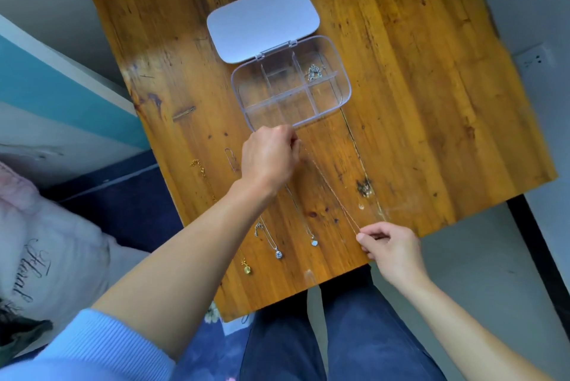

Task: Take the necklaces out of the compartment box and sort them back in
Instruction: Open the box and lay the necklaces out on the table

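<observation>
Where the near edge of the surface (308, 291) meets the lap: dark blue trousers (354, 334) sit just below it, and a light blue sleeve (92, 346) covers the left upper arm.
Right hand (391, 249): at the near right edge of the surface, fingers pinched closed on the near end of a thin chain (333, 192).
Thin chain: stretched in a straight slant across bare wood, from the right hand up to the left hand.
Left hand (270, 160): knuckles up, fingers curled tight on the far end of the thin chain, just near of the box's front rim.
Gold necklace (222, 211): laid out left of the left forearm, its pendant close to the near edge.
Two silver necklaces (279, 254): laid out lengthwise beside it, pendants (314, 243) toward the near edge, partly hidden under the left wrist.
Paper clip (232, 159): flat on the wood, just left of the left hand.
Compartment box (345, 94): clear, lid open, in the middle of the surface; one silver piece (314, 72) lies in a far right compartment.
Lid (262, 21): white, folded back flat toward the far edge.
Open room: broad bare wood right of the box to the right edge, and a bare strip left of it.
Beyond the left edge: a pale cushion (46, 257) with script lettering.
</observation>
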Motion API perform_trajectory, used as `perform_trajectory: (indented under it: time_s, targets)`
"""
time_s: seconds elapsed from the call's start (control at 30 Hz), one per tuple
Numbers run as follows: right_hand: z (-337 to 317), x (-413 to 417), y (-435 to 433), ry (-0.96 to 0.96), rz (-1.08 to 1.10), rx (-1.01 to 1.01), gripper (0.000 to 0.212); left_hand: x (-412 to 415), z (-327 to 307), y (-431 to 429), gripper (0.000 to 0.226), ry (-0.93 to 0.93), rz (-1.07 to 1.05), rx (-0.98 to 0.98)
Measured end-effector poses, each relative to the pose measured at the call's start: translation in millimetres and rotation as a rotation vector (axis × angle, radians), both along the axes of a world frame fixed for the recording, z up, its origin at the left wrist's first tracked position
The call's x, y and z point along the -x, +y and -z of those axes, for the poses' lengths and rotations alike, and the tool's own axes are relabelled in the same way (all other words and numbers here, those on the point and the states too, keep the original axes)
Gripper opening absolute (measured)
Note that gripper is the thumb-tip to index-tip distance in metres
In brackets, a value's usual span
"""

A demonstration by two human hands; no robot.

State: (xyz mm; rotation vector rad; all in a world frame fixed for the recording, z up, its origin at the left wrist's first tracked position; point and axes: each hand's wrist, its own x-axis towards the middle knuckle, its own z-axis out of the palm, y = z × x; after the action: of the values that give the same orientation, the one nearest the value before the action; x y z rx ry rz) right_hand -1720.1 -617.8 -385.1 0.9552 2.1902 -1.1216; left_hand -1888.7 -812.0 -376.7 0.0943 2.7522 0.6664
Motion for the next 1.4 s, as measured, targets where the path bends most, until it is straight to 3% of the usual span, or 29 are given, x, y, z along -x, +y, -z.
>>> perform_trajectory:
  time_s: [0.37, 0.6, 0.67, 0.77, 0.9, 1.13, 1.4]
  targets:
    - [8.4, -1.9, -6.6, 0.116, -0.166, -0.116, 0.011, 4.4, 19.9, 7.1, 0.014, 0.075, 0.179, 0.247]
    - [-6.7, 11.7, -0.5, 0.112, -0.323, -0.193, 0.016, -1.4, 13.7, 3.0, 0.019, 0.131, 0.174, 0.187]
    - [-17.7, 32.0, 3.4, 0.148, -0.343, -0.193, 0.015, -5.8, 5.5, -3.9, 0.022, 0.211, 0.131, 0.123]
    - [-38.0, 95.5, 2.5, 0.351, -0.348, -0.191, 0.011, -4.2, -6.1, -16.5, 0.019, 0.366, 0.023, 0.022]
    - [-53.0, 206.2, -20.6, 0.546, -0.432, -0.237, 0.015, 6.1, -3.8, -32.3, 0.030, 0.284, -0.016, 0.082]
    - [-21.4, 304.8, -67.0, 0.260, -0.959, -0.714, 0.023, 1.8, 10.1, -35.6, 0.036, 0.285, -0.054, 0.047]
    - [-15.2, 310.7, -74.6, 0.256, -1.040, -0.822, 0.022, 1.7, 11.1, -35.9, 0.039, 0.256, -0.082, 0.017]
